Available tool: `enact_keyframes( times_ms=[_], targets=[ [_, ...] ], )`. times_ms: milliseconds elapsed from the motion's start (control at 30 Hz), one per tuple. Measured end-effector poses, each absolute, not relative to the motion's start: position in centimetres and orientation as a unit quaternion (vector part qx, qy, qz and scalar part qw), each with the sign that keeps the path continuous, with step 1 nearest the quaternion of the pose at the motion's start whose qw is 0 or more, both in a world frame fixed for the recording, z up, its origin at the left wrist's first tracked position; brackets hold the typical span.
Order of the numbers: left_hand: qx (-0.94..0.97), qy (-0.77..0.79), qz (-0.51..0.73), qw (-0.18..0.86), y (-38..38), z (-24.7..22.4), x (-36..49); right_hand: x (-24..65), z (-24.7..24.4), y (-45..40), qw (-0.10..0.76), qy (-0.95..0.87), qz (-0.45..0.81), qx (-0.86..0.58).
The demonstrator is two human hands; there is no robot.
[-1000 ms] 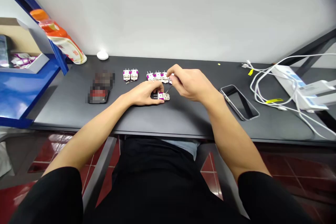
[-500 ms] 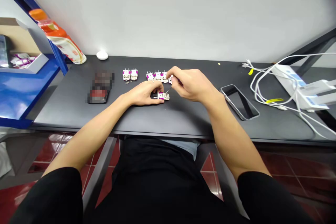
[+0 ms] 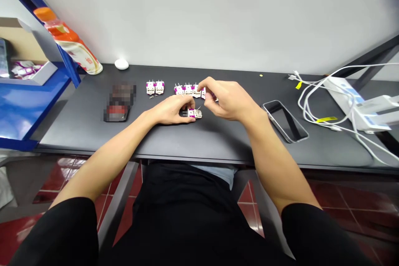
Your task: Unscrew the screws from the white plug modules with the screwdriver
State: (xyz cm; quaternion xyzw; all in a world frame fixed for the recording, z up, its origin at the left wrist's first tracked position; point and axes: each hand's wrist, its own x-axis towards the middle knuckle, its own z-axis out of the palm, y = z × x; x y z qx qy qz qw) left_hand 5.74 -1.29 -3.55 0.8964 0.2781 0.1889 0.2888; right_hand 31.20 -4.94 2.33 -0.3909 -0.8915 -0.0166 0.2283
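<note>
Between the thumb and fingers of my left hand (image 3: 174, 110) is a small white and purple plug part (image 3: 195, 113), lying on the dark table with its metal prongs toward my palm. Just right of it and slightly above, my right hand (image 3: 224, 99) is pinched closed on a thin metal piece, too small to make out, that slants down to the part's right end. Behind my hands stands a row of similar white and purple parts (image 3: 188, 89), partly hidden by my right hand. Two more such parts (image 3: 155, 87) sit further left, with tiny metal bits (image 3: 151, 97) in front.
A dark object, partly blurred out (image 3: 120, 102), and a white oval item (image 3: 121, 64) lie left. An orange bottle (image 3: 73, 43) leans beside an open box (image 3: 46, 74). To the right are a phone (image 3: 286, 121), coiled white cables (image 3: 304, 102) and a white power strip (image 3: 349, 99).
The view has shifted very slightly. Both hands keep nearly the same place and grip, with the fingers of my right hand turned a little.
</note>
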Motion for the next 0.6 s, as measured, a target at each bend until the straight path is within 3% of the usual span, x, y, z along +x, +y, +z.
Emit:
enact_keyframes(
  times_ms=[600],
  targets=[
    [0.896, 0.279, 0.189, 0.289, -1.32, -3.45, 5.75, 31.22, 2.77, -5.25, 0.211, -0.895, -0.011, -0.393]
  ],
)
